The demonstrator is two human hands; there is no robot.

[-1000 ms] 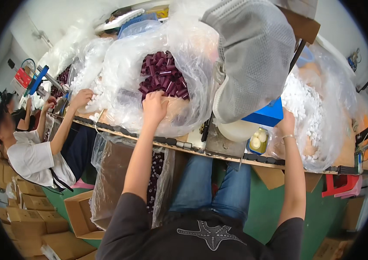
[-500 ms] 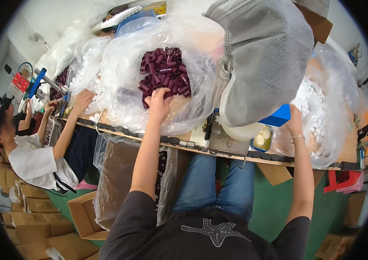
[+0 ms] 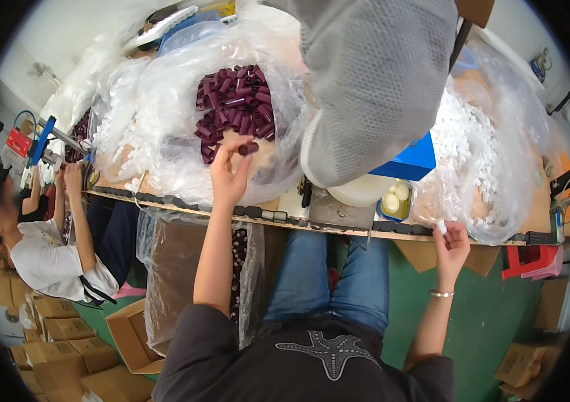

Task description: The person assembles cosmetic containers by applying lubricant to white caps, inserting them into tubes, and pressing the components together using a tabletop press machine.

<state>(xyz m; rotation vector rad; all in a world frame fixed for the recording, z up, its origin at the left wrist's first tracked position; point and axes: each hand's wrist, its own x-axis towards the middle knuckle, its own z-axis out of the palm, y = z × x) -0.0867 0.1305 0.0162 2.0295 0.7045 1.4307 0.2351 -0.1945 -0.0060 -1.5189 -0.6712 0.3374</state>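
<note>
My left hand (image 3: 225,181) pinches a short maroon tube (image 3: 248,149) between thumb and fingers, just in front of a heap of similar maroon tubes (image 3: 237,100). That heap lies in a spread clear plastic bag (image 3: 178,114) on the bench. At the bench's front edge on the right, my right hand (image 3: 453,249) has its fingers closed on a small white plastic piece (image 3: 440,228). Behind it, many white pieces (image 3: 466,147) are piled in another clear bag (image 3: 523,181).
A grey fabric-covered object (image 3: 379,80) rises over the bench's middle, hiding what is behind it. Beside it are a blue box (image 3: 409,159) and a small tub with pale round things (image 3: 395,199). A plastic-lined carton (image 3: 181,275) stands below. A co-worker (image 3: 57,251) sits at left.
My left hand has drawn back from the heap with a maroon tube. My right hand has come from behind the blue box to the bench edge, holding a white piece. The view has shifted slightly.
</note>
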